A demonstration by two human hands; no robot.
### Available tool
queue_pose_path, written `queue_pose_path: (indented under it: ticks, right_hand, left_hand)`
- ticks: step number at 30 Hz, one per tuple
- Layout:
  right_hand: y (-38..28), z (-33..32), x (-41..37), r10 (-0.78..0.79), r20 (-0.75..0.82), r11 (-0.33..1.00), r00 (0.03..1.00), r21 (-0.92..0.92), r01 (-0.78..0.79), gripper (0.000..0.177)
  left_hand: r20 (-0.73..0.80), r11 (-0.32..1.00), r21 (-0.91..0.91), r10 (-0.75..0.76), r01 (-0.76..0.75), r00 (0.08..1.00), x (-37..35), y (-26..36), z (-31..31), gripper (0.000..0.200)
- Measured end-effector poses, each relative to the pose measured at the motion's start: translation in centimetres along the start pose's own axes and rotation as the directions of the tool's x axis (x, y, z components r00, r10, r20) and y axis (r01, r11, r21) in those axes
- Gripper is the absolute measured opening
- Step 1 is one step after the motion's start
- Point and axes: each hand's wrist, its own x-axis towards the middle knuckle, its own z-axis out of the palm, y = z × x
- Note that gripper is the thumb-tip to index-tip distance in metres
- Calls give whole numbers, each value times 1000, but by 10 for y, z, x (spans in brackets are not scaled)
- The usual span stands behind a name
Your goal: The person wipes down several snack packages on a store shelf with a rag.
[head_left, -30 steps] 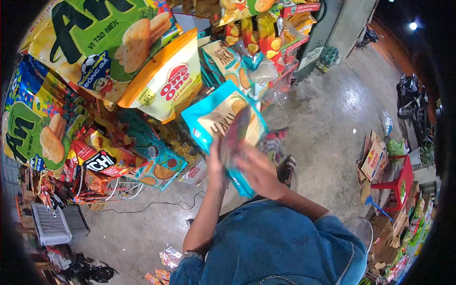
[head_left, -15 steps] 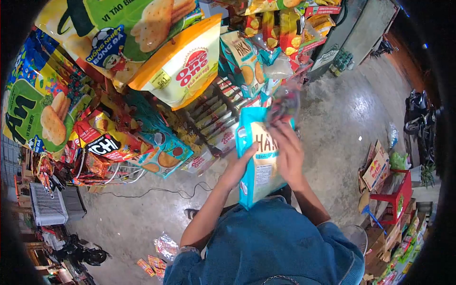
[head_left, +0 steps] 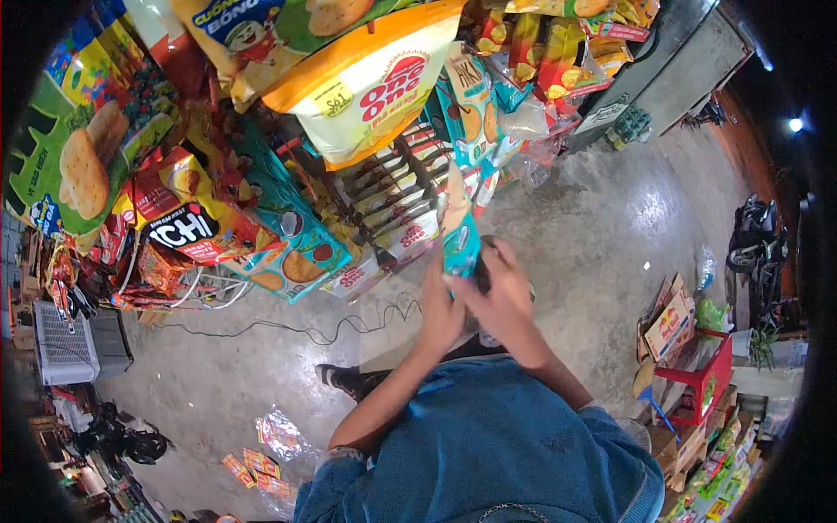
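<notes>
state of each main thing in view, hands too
left hand: closed on the teal pack
right hand: curled beside the pack, grip partly hidden
teal pack: held up, blurred; opened or not unclear
One One bag: plump
ICHI bag: plump, tilted
orange packets: lying on the floor
lamp: lit

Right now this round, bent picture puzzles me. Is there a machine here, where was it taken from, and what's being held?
No machine is doing the work: these are a person's bare left hand and right hand. One camera, worn on the head, looks forward and down. Held between the hands is a teal packet, turned nearly edge-on; something dark at the right hand is too unclear to name. In front are a yellow-orange bag and a red bag. On the concrete floor lie a dark cable and orange packets.
</notes>
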Motion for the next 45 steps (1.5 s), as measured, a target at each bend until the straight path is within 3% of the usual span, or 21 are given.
queue_pose_path:
  ticks: [3,5,9,13,15,16,17,19,21,22,23,26,27,28,33,35,37,41,43,45]
  right_hand:
    - [-14,12,1,-57,19,996,998,-65,58,48]
    - [-16,20,5,-99,-69,995,993,-17,99,35]
    - [1,25,16,-138,-58,990,989,1,139,31]
    - [16,4,32,21,110,982,994,182,-41,24]
    - [21,-17,40,-153,254,915,955,402,40,26]
    - [29,-25,42,-175,326,934,929,353,52,28]
    - [30,-30,43,-173,322,933,931,355,50,28]
    - [24,-41,49,-42,412,904,910,403,-141,29]
    - [32,-37,59,-40,386,870,922,467,-158,32]
    - [40,-32,65,63,412,813,909,507,-286,34]
    - [44,-28,69,160,445,736,881,541,-407,36]
    - [48,-17,69,200,463,652,864,595,-470,37]
    - [54,-11,67,202,493,630,846,596,-498,37]
    - [68,0,64,158,452,742,878,532,-408,36]
    - [96,23,46,194,567,693,800,498,-521,35]
    - [106,32,43,150,498,800,854,447,-401,35]
    - [109,44,49,182,504,731,844,505,-459,34]
    - [134,79,60,249,538,737,806,434,-517,36]
    - [147,101,66,284,557,673,780,464,-577,38]
    - [157,116,71,293,569,623,768,496,-605,43]
  left_hand:
    - [-29,996,34,87,-86,996,-3,28,3,67]
    - [-86,908,333,299,-255,950,4,24,0,74]
    - [-48,917,352,217,-187,975,0,7,-2,84]
    - [47,891,357,282,-280,958,-5,12,-24,97]
    - [-50,942,251,244,-224,968,1,-6,-44,98]
    - [-162,985,43,172,-167,972,9,8,-55,98]
    - [-255,978,-170,75,-122,964,20,22,-66,98]
    - [-318,930,-359,-43,-78,947,42,25,-93,88]
    - [-166,932,-359,-6,-55,986,55,21,-118,73]
    - [-116,931,-365,-41,-4,992,54,32,-119,51]
    - [-118,933,-361,-39,-7,992,55,27,-120,51]
    - [-119,923,-369,-166,112,979,51,23,-116,29]
    - [-122,924,-366,-164,110,979,47,22,-110,29]
    - [-78,920,-363,-186,146,979,42,17,-105,28]
    - [-50,888,-374,-308,268,950,25,-22,-95,26]
    - [-86,894,-349,-328,280,941,26,-33,-90,23]
    - [-133,865,-344,-430,365,893,35,-48,-87,23]
    - [-207,879,-301,-440,371,874,59,-104,-85,25]
    - [-201,876,-268,-457,400,866,69,-125,-89,24]
    - [-200,807,-399,-540,436,817,84,-118,-89,23]
